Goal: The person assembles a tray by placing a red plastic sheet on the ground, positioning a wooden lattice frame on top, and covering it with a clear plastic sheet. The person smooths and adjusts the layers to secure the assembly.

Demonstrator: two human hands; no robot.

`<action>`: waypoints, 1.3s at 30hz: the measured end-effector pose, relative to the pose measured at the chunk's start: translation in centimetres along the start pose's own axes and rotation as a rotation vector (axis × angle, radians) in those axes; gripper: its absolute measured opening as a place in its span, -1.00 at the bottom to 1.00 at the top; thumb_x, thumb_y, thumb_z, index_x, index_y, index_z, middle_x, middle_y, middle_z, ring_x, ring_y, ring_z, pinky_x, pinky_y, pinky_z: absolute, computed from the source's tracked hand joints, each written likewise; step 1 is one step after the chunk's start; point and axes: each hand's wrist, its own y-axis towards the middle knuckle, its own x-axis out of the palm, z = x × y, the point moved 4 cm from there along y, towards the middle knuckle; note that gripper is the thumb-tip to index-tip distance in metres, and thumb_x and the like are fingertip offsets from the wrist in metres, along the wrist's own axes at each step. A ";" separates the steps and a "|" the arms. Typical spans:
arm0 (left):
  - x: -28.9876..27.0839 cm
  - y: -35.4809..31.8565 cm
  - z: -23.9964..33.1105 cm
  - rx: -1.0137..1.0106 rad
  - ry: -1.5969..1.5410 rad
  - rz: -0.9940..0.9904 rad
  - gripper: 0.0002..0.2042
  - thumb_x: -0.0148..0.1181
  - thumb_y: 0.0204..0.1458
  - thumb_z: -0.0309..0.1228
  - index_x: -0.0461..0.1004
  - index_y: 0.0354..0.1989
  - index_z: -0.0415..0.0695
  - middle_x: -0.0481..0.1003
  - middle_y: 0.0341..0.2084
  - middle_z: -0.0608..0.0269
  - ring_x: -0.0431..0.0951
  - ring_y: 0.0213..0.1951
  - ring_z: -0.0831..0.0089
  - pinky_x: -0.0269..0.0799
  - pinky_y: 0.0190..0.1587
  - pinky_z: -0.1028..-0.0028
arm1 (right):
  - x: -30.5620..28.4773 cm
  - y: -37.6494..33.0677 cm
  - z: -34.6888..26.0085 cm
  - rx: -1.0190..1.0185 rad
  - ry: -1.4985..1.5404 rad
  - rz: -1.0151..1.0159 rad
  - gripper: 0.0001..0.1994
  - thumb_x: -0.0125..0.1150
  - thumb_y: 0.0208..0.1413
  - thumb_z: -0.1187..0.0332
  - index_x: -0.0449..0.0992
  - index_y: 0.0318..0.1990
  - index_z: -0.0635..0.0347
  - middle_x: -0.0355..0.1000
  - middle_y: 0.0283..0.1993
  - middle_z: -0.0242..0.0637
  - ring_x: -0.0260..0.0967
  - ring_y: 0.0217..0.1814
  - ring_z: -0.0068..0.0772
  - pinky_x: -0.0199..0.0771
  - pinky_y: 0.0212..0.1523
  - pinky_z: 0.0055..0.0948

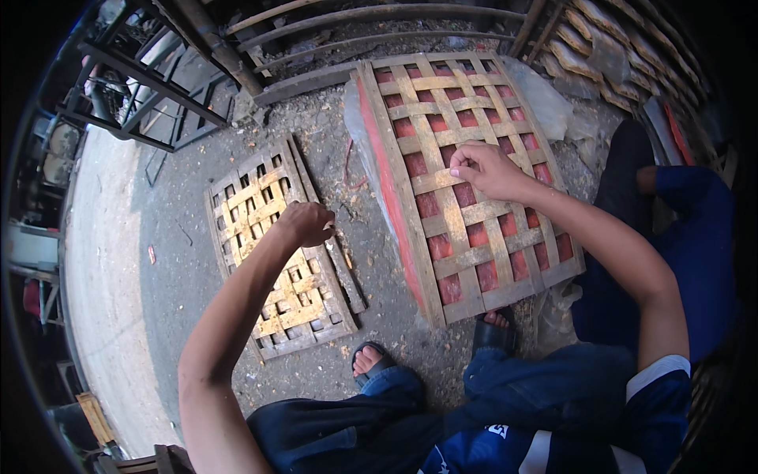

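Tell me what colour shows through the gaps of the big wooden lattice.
Red, from a sheet under the lattice; the head view shows it.

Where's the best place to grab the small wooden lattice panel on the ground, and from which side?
Take the small lattice panel by its near frame rail, the lower edge closest to the feet. It lies flat on the ground, so hook fingers through the open gaps just inside that rail; the left hand hovers over its upper right side.
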 end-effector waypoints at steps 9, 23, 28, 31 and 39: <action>-1.9 0.1 1.9 0.070 -0.029 0.049 -0.69 0.16 0.20 -0.16 0.59 0.04 0.01 0.61 -0.04 0.14 0.64 -0.04 0.14 0.55 0.05 0.15 | 0.0 -0.2 2.3 0.216 0.268 -0.058 -0.83 0.24 0.28 0.31 0.53 -0.21 0.25 0.46 -0.28 -0.41 0.37 -0.24 -0.55 0.40 -0.15 -0.42; -12.8 -1.1 8.6 0.411 -0.480 0.561 -0.55 0.27 0.15 0.03 0.58 -0.25 -0.21 0.60 -0.41 0.03 0.63 -0.38 0.10 0.52 -0.27 0.21 | 3.2 1.2 -6.4 0.301 0.696 -0.223 -0.71 0.18 0.34 0.14 0.59 -0.07 0.18 0.47 -0.27 -0.49 0.37 -0.20 -0.69 0.43 -0.18 -0.54; -11.0 -1.2 7.7 0.493 -0.529 0.647 -0.59 0.18 0.23 -0.14 0.51 -0.51 -0.26 0.54 -0.49 -0.01 0.56 -0.45 -0.04 0.44 -0.38 0.14 | 4.8 0.6 -7.3 0.440 0.792 -0.325 -0.69 0.07 0.40 0.20 0.56 0.08 0.20 0.49 -0.12 -0.46 0.39 -0.16 -0.68 0.45 -0.16 -0.58; -10.1 -1.5 6.4 0.537 -0.438 0.661 -0.67 0.15 0.25 -0.29 0.52 -0.48 -0.28 0.48 -0.54 0.01 0.51 -0.50 0.03 0.41 -0.39 0.15 | 4.3 0.0 -8.3 0.366 0.769 -0.382 -0.65 0.06 0.41 0.20 0.50 0.20 0.17 0.47 -0.03 -0.40 0.41 -0.14 -0.66 0.45 -0.14 -0.61; -1.2 0.6 -6.9 -0.129 0.049 0.278 -0.81 0.11 0.06 -0.29 0.58 -0.37 -0.13 0.63 -0.41 0.04 0.67 -0.35 0.11 0.58 -0.31 0.13 | 2.1 2.8 -4.7 0.203 0.217 -0.209 -0.70 0.13 0.31 0.31 0.53 0.11 0.21 0.50 -0.02 -0.21 0.48 -0.09 -0.46 0.50 -0.12 -0.33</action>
